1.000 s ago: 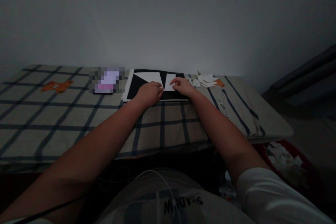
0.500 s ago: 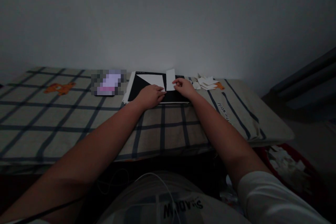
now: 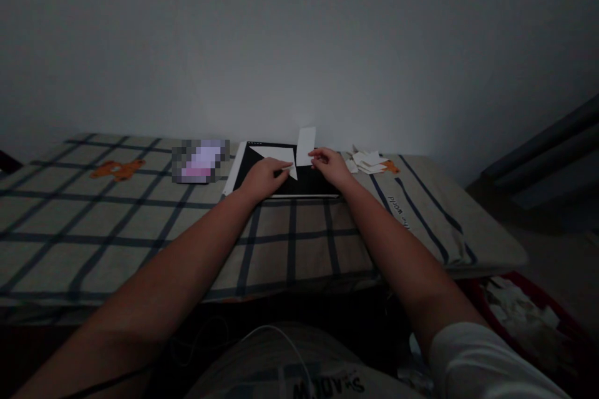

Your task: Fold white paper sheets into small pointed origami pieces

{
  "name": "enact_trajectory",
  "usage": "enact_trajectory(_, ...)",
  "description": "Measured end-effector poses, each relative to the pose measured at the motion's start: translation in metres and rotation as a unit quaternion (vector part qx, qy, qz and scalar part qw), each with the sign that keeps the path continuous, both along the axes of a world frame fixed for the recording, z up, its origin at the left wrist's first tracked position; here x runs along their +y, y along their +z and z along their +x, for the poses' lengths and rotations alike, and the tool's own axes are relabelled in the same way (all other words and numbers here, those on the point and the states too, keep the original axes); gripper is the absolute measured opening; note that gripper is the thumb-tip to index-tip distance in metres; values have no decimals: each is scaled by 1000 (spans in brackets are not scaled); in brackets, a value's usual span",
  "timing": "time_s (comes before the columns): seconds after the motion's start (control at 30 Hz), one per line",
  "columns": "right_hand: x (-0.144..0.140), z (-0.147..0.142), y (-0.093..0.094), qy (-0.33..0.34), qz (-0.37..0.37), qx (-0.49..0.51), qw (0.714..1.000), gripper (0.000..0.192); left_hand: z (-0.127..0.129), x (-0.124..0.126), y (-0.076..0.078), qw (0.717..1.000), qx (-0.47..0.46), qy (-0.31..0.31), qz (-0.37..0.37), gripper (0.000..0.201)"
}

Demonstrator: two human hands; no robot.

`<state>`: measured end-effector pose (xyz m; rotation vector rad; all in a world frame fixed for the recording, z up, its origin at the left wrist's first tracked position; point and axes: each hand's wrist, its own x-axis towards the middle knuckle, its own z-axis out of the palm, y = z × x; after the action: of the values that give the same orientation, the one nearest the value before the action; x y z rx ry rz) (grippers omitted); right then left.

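A black pad or book [image 3: 318, 184] with white page edges lies on the checked cloth. On it is a white paper triangle [image 3: 276, 153], its long side partly covered by my left hand [image 3: 266, 178]. That hand's thumb and index finger close on the paper near its right edge, leaving the lower tip showing. My right hand [image 3: 330, 167] has its thumb and index fingertips at the right edge of a white paper strip [image 3: 306, 144], which reaches past the pad's far edge. The other fingers of the right hand are curled.
White paper pieces [image 3: 367, 161] lie right of the pad, over an orange shape [image 3: 391, 166]. A phone [image 3: 199, 165], its screen blurred, and another orange shape [image 3: 118, 169] are at left. A wall [image 3: 299, 43] stands behind. A red bin [image 3: 519, 283] holds paper scraps at lower right.
The view has tilted up slightly. My right hand and the paper strip have shifted a little farther away over the pad. My left fingers have slid up from the triangle's lower tip, uncovering it.
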<state>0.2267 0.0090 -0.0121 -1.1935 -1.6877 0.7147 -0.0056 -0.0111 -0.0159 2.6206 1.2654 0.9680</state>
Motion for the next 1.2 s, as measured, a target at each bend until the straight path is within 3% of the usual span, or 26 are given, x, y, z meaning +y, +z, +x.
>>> enact_trajectory(0.13, -4, -3, 2, 34, -21, -4, 999, 27, -9, 6, 1, 994, -98, 43, -28, 55)
enact_trajectory(0.33, -7, -5, -2, 96, -45, -38, 994, 32, -12, 8, 0, 995, -72, 40, -59, 54)
enact_trajectory(0.57, -12, -8, 3, 105, 1, -87, 991, 9, -12, 7, -1, 991, -108, 31, -77, 52)
enact_trajectory(0.73, -13, -9, 4, 106, 15, -118, 987, 17, -11, 5, 2, 991, -94, 45, -82, 50)
enact_trajectory(1.0, -12, -13, 6, 32, -43, 7, 999, 14, -10, -2, 15, 975, -152, 135, -95, 37)
enact_trajectory(1.1, -12, -13, 8, 38, -57, 63, 996, 17, -7, -4, 17, 962, -195, 135, -135, 43)
enact_trajectory(1.2, -14, -16, 9, 83, -69, 105, 989, 26, -3, -2, 12, 947, -241, 98, -191, 64)
